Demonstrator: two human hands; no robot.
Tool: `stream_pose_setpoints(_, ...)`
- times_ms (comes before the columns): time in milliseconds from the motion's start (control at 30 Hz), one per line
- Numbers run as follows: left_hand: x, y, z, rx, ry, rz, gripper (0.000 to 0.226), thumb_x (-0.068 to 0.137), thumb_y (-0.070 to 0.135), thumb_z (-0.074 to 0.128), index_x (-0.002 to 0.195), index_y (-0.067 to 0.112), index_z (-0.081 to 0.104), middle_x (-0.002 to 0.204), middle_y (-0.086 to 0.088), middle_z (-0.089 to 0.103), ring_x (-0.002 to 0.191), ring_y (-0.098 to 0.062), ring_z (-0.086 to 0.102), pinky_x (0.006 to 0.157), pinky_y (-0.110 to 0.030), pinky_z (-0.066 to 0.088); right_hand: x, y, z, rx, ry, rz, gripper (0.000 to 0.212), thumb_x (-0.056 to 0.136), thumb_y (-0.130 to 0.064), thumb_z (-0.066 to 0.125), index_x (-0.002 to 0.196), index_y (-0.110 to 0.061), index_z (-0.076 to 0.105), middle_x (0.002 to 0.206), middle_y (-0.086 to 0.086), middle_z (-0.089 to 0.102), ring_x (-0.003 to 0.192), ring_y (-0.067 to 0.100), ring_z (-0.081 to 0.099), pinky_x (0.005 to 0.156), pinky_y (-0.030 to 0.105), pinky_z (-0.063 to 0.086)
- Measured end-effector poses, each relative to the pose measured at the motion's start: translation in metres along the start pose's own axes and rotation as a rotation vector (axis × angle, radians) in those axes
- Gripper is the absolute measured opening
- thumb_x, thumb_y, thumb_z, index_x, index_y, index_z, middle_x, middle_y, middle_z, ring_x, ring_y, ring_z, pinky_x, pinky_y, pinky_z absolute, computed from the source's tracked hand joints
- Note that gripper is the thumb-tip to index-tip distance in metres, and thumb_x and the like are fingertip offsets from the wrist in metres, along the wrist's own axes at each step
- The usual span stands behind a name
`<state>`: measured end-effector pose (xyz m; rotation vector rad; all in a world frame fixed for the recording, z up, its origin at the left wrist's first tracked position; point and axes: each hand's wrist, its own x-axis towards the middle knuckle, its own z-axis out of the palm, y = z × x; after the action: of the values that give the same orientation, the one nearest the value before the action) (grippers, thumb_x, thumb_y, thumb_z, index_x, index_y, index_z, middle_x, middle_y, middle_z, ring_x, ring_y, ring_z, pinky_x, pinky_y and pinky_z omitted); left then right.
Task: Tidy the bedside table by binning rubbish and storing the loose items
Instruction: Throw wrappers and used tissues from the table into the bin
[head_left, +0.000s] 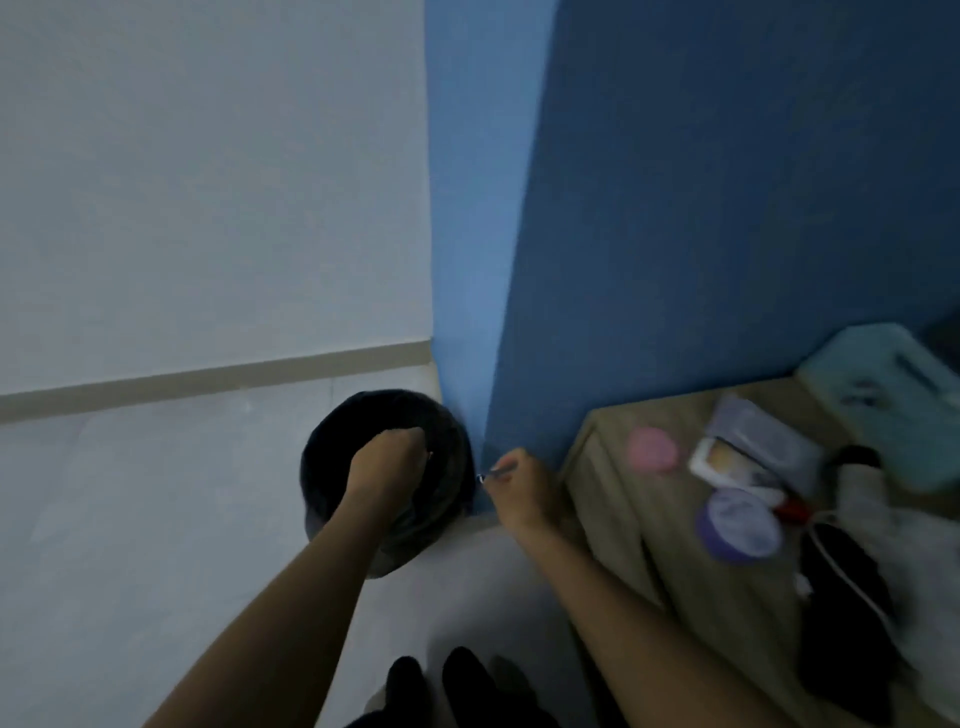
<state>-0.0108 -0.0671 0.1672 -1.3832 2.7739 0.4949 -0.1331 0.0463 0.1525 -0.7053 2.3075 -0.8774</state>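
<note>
Head view gives me the left hand (387, 460) poised right over the mouth of the black bin (379, 395), knuckles up and fingers curled downward; that is where a hand goes to drop rubbish, I judge, though whether this grip is clenched on something or on nothing I cannot tell (a tiny reddish fleck shows at the fingertips, too small to name). The right hand (519, 486) hangs between the bin and the bedside worktop (613, 493), its grip pinching a small thin item (492, 473) with the tip aimed at the bin; my reading is that it waits its turn to be binned.

The bin stands on the floor (156, 519), tucked against the corner of the blue wall (727, 208), just beside the worktop, so rubbish travels a short way. The loose things lie on the worktop, none stored yet: a pink round thing (652, 449), a purple tub (740, 525), a white-edged flat item (727, 462) lying partly on a pale packet (763, 436), a white cable (852, 582) trailing over something dark, and a teal box (893, 395) at the back against the wall; all are blurred.

The worktop looks like light wood; the floor is pale and smooth; a pale wall (208, 182) with a beige skirting (208, 382) runs behind the bin; the light is dim.
</note>
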Motion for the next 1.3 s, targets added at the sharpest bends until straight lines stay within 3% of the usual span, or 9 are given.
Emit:
stream_pose_setpoints(233, -0.033, 0.147, -0.034, -0.029, 0.064, 0.246, 0.023, 0.094, 0.028, 0.052, 0.101, 0.01, 0.063, 0.107, -0.021, 0.067, 0.101, -0.039, 0.063, 0.079, -0.041, 0.049, -0.075, 0.048, -0.166, 0.049, 0.312, 0.047, 0.019, 0.079, -0.02, 0.065, 0.097, -0.012, 0.065, 0.101, 0.009, 0.07, 0.097, 0.027, 0.063, 0.072, 0.027, 0.043)
stream_pose_setpoints(433, -0.073, 0.265, 0.026, -0.15, 0.009, 0.487, 0.027, 0.089, 0.029, 0.057, 0.111, 0.014, 0.064, 0.111, -0.015, 0.065, 0.103, -0.035, 0.06, 0.084, -0.04, 0.051, -0.116, 0.159, -0.293, 0.032, 0.572, 0.196, 0.016, 0.083, -0.026, 0.064, 0.095, -0.015, 0.065, 0.1, 0.008, 0.071, 0.097, 0.027, 0.065, 0.073, 0.027, 0.047)
stream_pose_setpoints(567, -0.083, 0.299, 0.07, -0.141, 0.01, 0.523, 0.048, 0.084, 0.041, 0.057, 0.125, 0.016, 0.058, 0.124, -0.012, 0.059, 0.108, -0.035, 0.056, 0.086, -0.044, 0.05, -0.128, 0.229, -0.338, 0.029, 0.594, 0.267, 0.016, 0.084, -0.027, 0.064, 0.096, -0.015, 0.061, 0.1, 0.004, 0.069, 0.093, 0.021, 0.064, 0.067, 0.023, 0.039)
stream_pose_setpoints(633, -0.088, 0.304, 0.078, -0.182, 0.072, 0.49, 0.051, 0.083, 0.038, 0.058, 0.127, 0.011, 0.056, 0.125, -0.016, 0.057, 0.106, -0.039, 0.055, 0.083, -0.047, 0.049, -0.13, 0.249, -0.347, 0.025, 0.602, 0.277, 0.019, 0.084, -0.024, 0.064, 0.101, -0.016, 0.062, 0.103, 0.003, 0.069, 0.096, 0.021, 0.064, 0.069, 0.024, 0.042)
stream_pose_setpoints(733, -0.09, 0.307, 0.087, -0.249, 0.138, 0.497, 0.059, 0.079, 0.041, 0.041, 0.123, 0.004, 0.054, 0.12, -0.022, 0.056, 0.103, -0.042, 0.055, 0.079, -0.049, 0.05, -0.118, 0.271, -0.348, -0.007, 0.578, 0.264, 0.024, 0.084, -0.019, 0.063, 0.107, -0.015, 0.064, 0.108, 0.004, 0.068, 0.099, 0.021, 0.063, 0.075, 0.026, 0.047)
stream_pose_setpoints(933, -0.096, 0.297, 0.101, -0.422, 0.163, 0.29, 0.075, 0.082, 0.036, 0.041, 0.146, 0.001, 0.024, 0.15, -0.024, 0.028, 0.138, -0.04, 0.03, 0.111, -0.05, 0.03, -0.085, 0.275, -0.338, -0.087, 0.657, 0.221, 0.02, 0.081, -0.03, 0.061, 0.099, -0.021, 0.063, 0.107, 0.007, 0.066, 0.101, 0.026, 0.059, 0.077, 0.032, 0.048)
stream_pose_setpoints(1133, -0.106, 0.291, 0.13, -0.38, 0.072, 0.248, 0.093, 0.085, 0.063, 0.034, 0.151, 0.015, -0.009, 0.161, -0.009, -0.003, 0.149, -0.024, 0.0, 0.12, -0.045, 0.015, -0.062, 0.274, -0.336, -0.181, 0.655, 0.337, 0.054, 0.073, -0.045, 0.067, 0.122, -0.025, 0.054, 0.124, 0.011, 0.055, 0.114, 0.033, 0.052, 0.085, 0.038, 0.047)
stream_pose_setpoints(1200, -0.105, 0.289, 0.136, -0.347, 0.051, 0.242, 0.097, 0.083, 0.067, 0.033, 0.151, 0.013, -0.011, 0.161, -0.007, -0.009, 0.148, -0.02, -0.009, 0.121, -0.041, 0.008, -0.058, 0.276, -0.336, -0.222, 0.649, 0.336, 0.051, 0.075, -0.042, 0.068, 0.121, -0.024, 0.055, 0.121, 0.011, 0.058, 0.111, 0.033, 0.055, 0.083, 0.038, 0.049)
stream_pose_setpoints(1300, -0.104, 0.289, 0.139, -0.326, 0.032, 0.229, 0.1, 0.082, 0.07, 0.032, 0.151, 0.013, -0.013, 0.16, -0.006, -0.013, 0.146, -0.018, -0.014, 0.118, -0.037, 0.004, -0.054, 0.277, -0.341, -0.217, 0.626, 0.306, 0.027, 0.084, -0.026, 0.063, 0.109, -0.014, 0.064, 0.114, 0.01, 0.066, 0.106, 0.029, 0.06, 0.083, 0.034, 0.049)
